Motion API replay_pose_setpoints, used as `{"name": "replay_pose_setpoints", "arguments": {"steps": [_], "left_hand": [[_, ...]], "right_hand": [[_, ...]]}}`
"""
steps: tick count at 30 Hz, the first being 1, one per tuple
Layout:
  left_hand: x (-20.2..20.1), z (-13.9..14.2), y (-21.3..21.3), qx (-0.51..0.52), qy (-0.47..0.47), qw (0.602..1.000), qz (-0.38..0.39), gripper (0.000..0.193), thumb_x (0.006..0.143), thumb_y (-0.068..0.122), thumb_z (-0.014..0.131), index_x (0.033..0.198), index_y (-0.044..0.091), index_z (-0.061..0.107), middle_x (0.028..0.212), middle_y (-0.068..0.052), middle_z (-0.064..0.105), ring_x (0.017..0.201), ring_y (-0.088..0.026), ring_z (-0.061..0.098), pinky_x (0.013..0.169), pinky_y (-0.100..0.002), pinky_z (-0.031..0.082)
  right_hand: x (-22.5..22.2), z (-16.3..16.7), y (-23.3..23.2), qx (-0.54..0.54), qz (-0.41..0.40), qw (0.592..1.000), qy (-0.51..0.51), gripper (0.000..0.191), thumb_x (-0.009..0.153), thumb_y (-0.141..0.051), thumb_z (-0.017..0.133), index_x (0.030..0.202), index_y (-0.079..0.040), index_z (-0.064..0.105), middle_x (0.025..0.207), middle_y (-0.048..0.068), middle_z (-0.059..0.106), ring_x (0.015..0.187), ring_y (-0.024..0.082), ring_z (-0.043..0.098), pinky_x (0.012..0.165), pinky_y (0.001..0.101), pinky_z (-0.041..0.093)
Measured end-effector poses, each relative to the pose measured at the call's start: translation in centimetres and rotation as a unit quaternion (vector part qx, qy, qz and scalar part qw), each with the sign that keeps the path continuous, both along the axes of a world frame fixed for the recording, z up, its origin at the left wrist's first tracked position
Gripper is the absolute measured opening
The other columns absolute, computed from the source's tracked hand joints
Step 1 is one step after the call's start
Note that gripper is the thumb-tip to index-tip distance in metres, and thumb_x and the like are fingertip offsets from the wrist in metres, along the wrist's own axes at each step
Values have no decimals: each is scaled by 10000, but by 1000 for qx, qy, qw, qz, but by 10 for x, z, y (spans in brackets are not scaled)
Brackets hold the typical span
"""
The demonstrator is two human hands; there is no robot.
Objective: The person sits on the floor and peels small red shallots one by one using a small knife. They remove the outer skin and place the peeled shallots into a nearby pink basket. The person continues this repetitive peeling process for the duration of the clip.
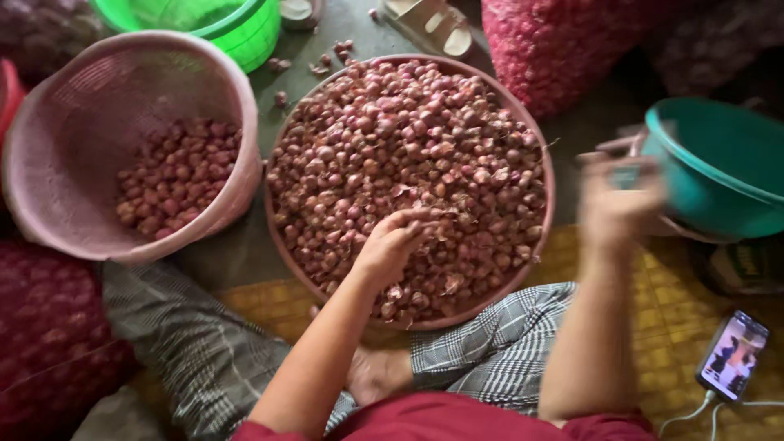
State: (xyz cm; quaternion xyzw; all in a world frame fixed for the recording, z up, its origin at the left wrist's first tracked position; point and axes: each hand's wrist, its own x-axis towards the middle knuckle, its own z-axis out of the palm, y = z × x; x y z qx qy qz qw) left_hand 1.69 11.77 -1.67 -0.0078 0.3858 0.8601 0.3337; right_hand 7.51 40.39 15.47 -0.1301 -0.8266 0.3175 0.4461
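On the floor mat: a big round pink basin (535,143) sits between the person's knees, heaped with small red shallots (408,147).
Left hand: left hand (390,245) is down on the heap near the basin's front, fingers curled together over a few shallots and loose papery skin.
Right hand: right hand (614,204) is up in the air beside the teal tub (719,167), blurred; whether it grips anything, cannot tell.
Far left: pink mesh basket (90,106) tipped toward the basin, with a small pile of shallots in its bottom.
Behind: green tub (237,28).
Lower right: phone (732,354) on the mat, screen lit, cable attached.
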Motion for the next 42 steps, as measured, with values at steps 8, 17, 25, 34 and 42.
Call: {"name": "replay_pose_setpoints", "arguments": {"steps": [8,17,25,34,42], "left_hand": [[-2,-3,-5,-29,79,989,121,119,1070,73,630,1127,17,717,981,-27,697,846,-100,629,731,-240,519],[-31,93,-75,-433,429,731,307,241,864,-31,674,1032,101,784,946,-44,716,903,-185,674,766,-313,552],[-97,106,-83,-705,560,370,228,206,830,154,706,1022,80,699,1027,-137,692,979,-337,635,821,-472,511],[-127,0,-17,-649,564,477,182,59,851,64,646,886,98,680,967,-115,686,932,-346,688,791,-442,571],[-49,27,-11,-110,192,974,47,220,994,156,685,1173,30,668,1046,-57,739,937,-125,705,843,-287,595]], "right_hand": [[-23,-50,-62,-44,194,977,-81,262,964,-63,728,1227,-63,725,1234,133,732,998,193,707,810,324,583],[-37,-95,-113,-199,276,895,-289,296,909,-158,730,1199,-99,733,789,1,713,639,49,633,541,245,509],[-48,-125,-106,-166,241,914,-280,343,914,-201,771,1230,-78,718,815,43,712,682,80,598,619,273,515],[-47,-120,-107,-185,238,901,-312,397,883,-219,778,1250,-79,718,933,82,782,800,113,687,744,285,563],[-45,-123,-113,-374,368,834,-171,274,928,-89,741,1192,-38,692,940,-4,685,820,42,629,718,204,518]]}}
